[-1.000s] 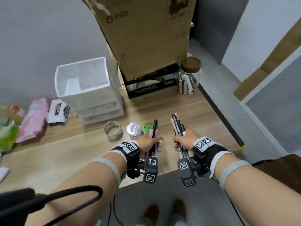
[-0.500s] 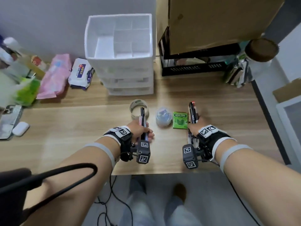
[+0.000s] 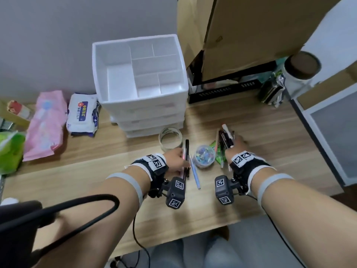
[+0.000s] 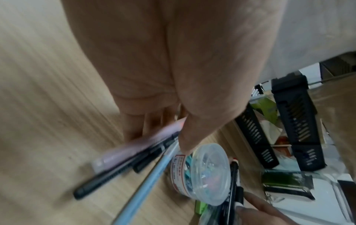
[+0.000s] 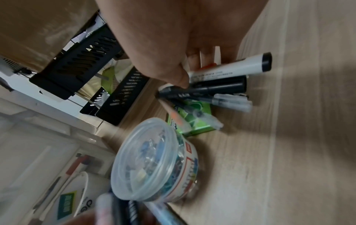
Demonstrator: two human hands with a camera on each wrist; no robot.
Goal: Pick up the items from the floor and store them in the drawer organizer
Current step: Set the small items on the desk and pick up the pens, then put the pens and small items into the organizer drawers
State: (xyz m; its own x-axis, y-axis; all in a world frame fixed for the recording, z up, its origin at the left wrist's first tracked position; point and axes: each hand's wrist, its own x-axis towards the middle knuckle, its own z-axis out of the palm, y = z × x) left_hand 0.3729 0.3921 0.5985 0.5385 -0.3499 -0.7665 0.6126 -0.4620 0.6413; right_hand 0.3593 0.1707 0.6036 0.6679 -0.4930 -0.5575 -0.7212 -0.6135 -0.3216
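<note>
Head view: left hand [image 3: 176, 158] grips pens [image 3: 186, 151], right hand [image 3: 234, 149] grips markers [image 3: 226, 134].

Head cam: high, tilted steeply down over both forearms; drawer organizer [image 3: 140, 72] at 12 o'clock, wood floor [image 3: 270, 136] below. Left wrist cam: very close, looks along the palm, clip tub [image 4: 204, 173] at 5 o'clock. Right wrist cam: equally close, possibly rolled sideways; same tub [image 5: 152, 159] at 7 o'clock. All three share the tub [image 3: 205, 155].
</note>
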